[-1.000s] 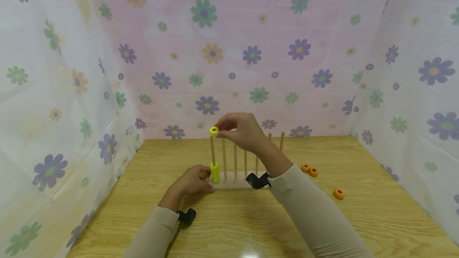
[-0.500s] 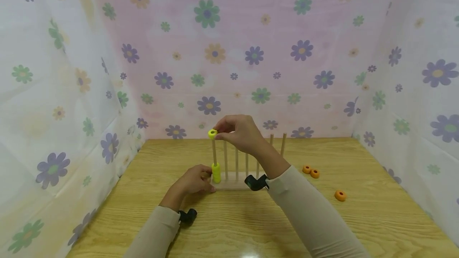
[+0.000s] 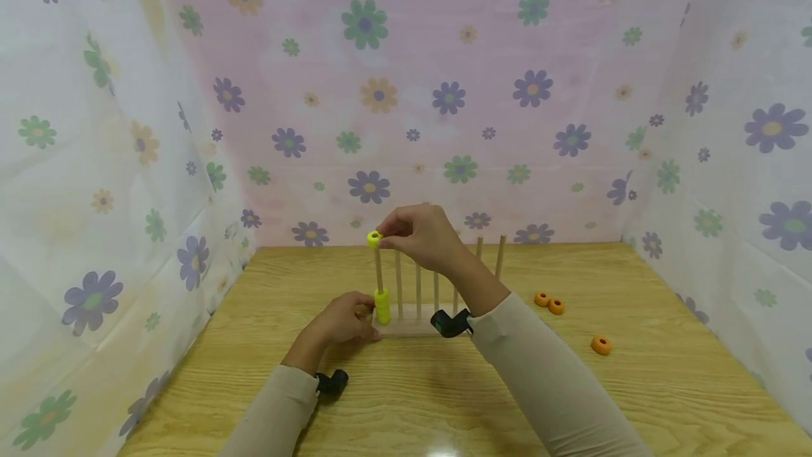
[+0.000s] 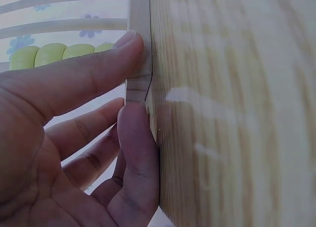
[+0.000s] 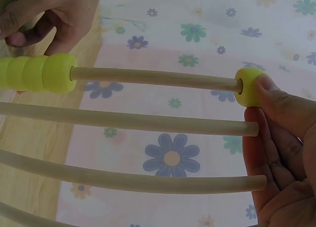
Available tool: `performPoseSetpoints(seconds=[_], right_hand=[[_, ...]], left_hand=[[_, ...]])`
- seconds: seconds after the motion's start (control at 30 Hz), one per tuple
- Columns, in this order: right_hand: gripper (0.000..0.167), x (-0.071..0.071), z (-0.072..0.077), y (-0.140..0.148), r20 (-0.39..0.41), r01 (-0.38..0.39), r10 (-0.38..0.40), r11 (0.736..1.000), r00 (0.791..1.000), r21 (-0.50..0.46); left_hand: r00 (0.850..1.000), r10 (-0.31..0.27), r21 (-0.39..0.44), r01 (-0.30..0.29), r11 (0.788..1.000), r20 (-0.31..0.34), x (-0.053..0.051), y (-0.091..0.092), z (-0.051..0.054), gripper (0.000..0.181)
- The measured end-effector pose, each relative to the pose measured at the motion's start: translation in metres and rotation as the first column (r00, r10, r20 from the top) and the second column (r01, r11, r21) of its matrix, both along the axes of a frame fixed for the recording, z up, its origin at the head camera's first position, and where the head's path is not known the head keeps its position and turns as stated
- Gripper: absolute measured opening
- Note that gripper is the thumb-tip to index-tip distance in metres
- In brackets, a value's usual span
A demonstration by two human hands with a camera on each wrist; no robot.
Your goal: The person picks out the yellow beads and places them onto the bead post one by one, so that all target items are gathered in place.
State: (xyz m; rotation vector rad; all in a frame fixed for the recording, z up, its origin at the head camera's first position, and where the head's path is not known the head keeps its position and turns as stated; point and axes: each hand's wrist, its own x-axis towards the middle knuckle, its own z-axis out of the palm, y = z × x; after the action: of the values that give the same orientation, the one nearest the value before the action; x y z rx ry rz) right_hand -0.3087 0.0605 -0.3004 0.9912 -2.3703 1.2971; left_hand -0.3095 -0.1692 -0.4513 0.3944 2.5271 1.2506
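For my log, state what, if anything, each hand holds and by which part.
Right hand: a yellow bead, pinched by its outer side on a peg tip. Left hand: the wooden base, by its left end.

Can't read any text anywhere in my shots, tbh. No letters or numbers I can make out on my yellow beads (image 5: 60,73), the orange ones (image 3: 601,345), the rack (image 3: 406,328) or the table (image 3: 393,407). My wrist cams (image 3: 449,324) are too small and dark to tell.
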Motion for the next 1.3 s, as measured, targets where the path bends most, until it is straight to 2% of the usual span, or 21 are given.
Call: performPoseSetpoints(seconds=[0.6, 0.93, 1.3], right_hand=[[0.009, 0.002, -0.0025, -0.0009, 0.03, -0.003, 0.002, 1.0, 1.0, 0.017], [0.008, 0.0011, -0.0007, 0.0016, -0.027, 0.012, -0.011, 0.999, 1.0, 0.044], [0.008, 0.0006, -0.001, 0.0023, -0.046, 0.005, -0.001, 0.997, 0.999, 0.071]], left_hand=[[1.0, -0.01, -0.009, 0.01, 1.0, -0.003, -0.0016, -0.0043, -0.0062, 0.068], [1.0, -0.011, 0.007, 0.011, 1.0, -0.005, -0.0006, -0.0012, -0.0011, 0.063], [1.0, -0.013, 0.012, 0.013, 1.0, 0.007, -0.0005, -0.0013, -0.0004, 0.064]])
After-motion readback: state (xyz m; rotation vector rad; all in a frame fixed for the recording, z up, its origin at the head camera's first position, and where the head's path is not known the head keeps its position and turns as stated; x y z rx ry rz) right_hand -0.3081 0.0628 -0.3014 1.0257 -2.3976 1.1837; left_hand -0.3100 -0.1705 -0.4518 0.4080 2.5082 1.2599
